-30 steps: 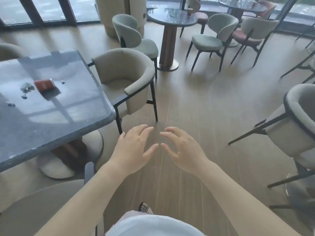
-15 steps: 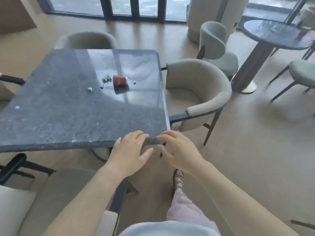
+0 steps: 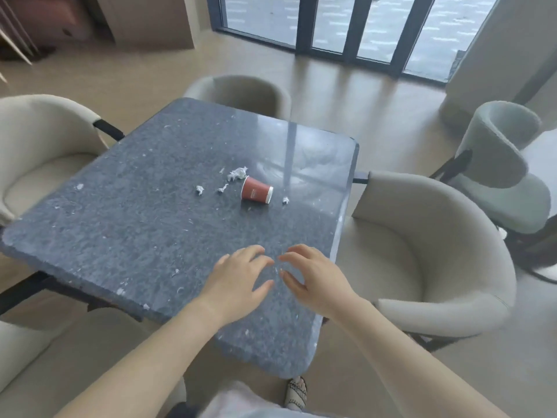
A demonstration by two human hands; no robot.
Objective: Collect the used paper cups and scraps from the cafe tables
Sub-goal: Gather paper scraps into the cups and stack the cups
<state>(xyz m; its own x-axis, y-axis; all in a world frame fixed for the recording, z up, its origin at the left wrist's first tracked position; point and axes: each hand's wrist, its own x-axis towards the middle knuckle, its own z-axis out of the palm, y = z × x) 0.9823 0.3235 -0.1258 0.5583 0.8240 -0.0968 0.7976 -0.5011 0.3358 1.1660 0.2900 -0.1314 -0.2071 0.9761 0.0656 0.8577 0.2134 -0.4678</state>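
The dark grey speckled table has a glossy top with rounded corners. A red paper cup lies on its side on it, white rim to the right. A crumpled white scrap sits just beyond the cup's base. Two smaller scraps lie left of the cup, and a tiny bit lies just right of its rim.
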